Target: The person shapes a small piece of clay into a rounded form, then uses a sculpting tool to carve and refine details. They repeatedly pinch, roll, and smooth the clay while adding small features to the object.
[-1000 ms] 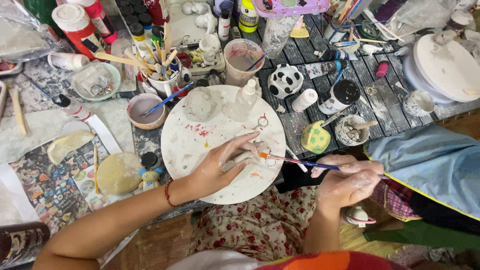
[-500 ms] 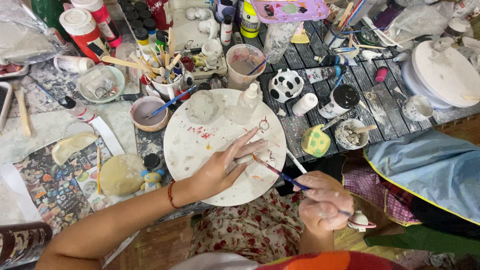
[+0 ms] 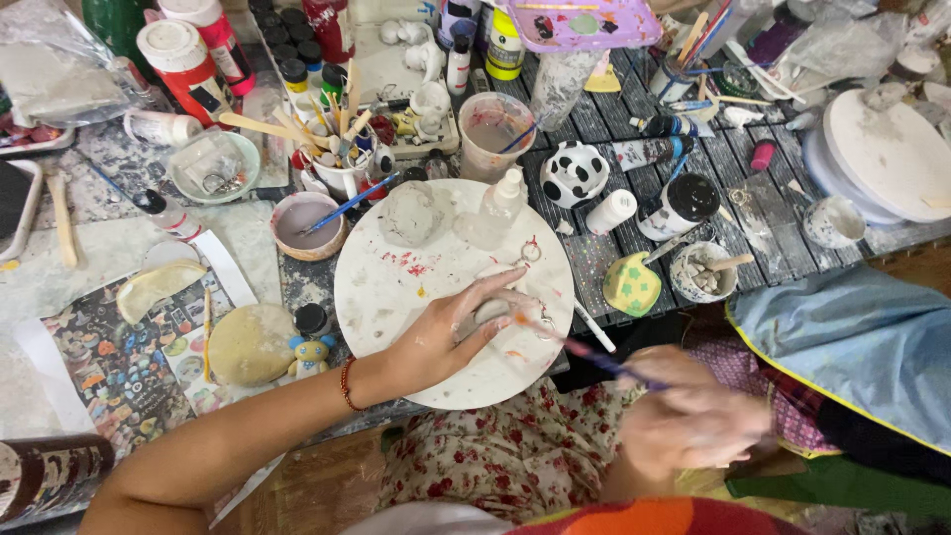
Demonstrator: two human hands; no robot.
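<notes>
Crowded table [image 3: 79, 267]; round board [image 3: 396, 287] overhangs its edge.

A black-and-white spotted figure [image 3: 574, 172] stands beside a white cylinder [image 3: 610, 211]. A yellow-green block [image 3: 632, 284] lies near a cup of sticks [image 3: 704, 272]. Farther left, a bowl of purplish water [image 3: 307, 224] holds a blue brush, with a small blue-eared figurine [image 3: 311, 354] below it.

Right hand [image 3: 693, 421]: motion-blurred, grip on paintbrush [image 3: 584, 350] unclear. Small white piece [image 3: 492, 307]: largely hidden under left hand [image 3: 451, 332]. Brown cylinder [image 3: 45, 474]: cut off at left edge.
</notes>
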